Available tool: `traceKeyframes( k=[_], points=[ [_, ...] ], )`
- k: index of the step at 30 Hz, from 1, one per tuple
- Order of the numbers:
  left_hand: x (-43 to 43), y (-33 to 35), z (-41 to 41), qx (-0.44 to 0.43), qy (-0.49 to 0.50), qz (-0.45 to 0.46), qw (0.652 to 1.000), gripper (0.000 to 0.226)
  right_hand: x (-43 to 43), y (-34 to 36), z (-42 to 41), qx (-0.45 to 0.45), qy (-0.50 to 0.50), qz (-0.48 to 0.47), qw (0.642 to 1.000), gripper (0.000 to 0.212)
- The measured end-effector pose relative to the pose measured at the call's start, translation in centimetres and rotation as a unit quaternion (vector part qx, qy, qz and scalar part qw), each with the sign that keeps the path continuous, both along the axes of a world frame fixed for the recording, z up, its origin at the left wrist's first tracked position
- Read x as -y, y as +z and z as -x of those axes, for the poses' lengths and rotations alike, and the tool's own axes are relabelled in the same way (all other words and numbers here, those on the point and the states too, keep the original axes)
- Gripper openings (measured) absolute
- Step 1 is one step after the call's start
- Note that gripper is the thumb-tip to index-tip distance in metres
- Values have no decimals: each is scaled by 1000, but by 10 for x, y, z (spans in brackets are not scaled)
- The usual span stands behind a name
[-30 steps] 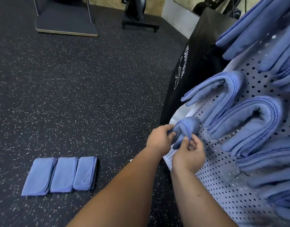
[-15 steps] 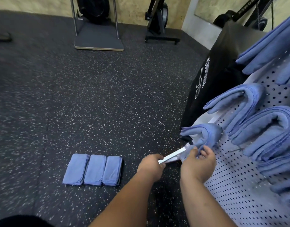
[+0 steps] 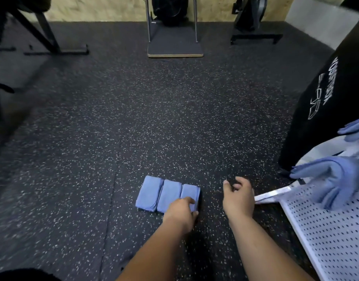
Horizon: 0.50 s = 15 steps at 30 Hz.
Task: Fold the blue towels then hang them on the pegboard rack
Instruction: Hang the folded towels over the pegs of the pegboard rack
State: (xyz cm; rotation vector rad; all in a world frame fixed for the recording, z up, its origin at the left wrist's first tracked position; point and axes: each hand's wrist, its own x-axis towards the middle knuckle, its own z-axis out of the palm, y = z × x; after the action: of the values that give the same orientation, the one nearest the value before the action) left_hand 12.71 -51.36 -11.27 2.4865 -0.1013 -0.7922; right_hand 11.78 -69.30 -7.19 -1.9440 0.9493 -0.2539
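Blue folded towels (image 3: 168, 194) now touched by the left hand (image 3: 181, 211)

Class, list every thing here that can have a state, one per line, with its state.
left hand: on the rightmost folded towel, grip unclear.
right hand: loosely curled, holding nothing.
middle folded towel: flat on the floor.
leftmost folded towel: flat on the floor.
hung towel: draped on the pegboard rack.

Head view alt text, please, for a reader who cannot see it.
The left hand touches the rightmost towel of three folded blue ones lying side by side on the speckled floor. The right hand hovers empty beside it, near the white pegboard rack, where a hung towel drapes.
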Motion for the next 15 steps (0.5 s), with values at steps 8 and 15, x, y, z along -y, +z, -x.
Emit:
traceKeyframes(
  k=[8,15],
  points=[
    [-35,-33,-10,-20,44,-29,998,54,-35,-56,-36,-131,157,38,978,61],
    [-38,-62,-14,-42,60,-35,997,58,-42,-111,-68,-207,257,78,941,64]
  ],
)
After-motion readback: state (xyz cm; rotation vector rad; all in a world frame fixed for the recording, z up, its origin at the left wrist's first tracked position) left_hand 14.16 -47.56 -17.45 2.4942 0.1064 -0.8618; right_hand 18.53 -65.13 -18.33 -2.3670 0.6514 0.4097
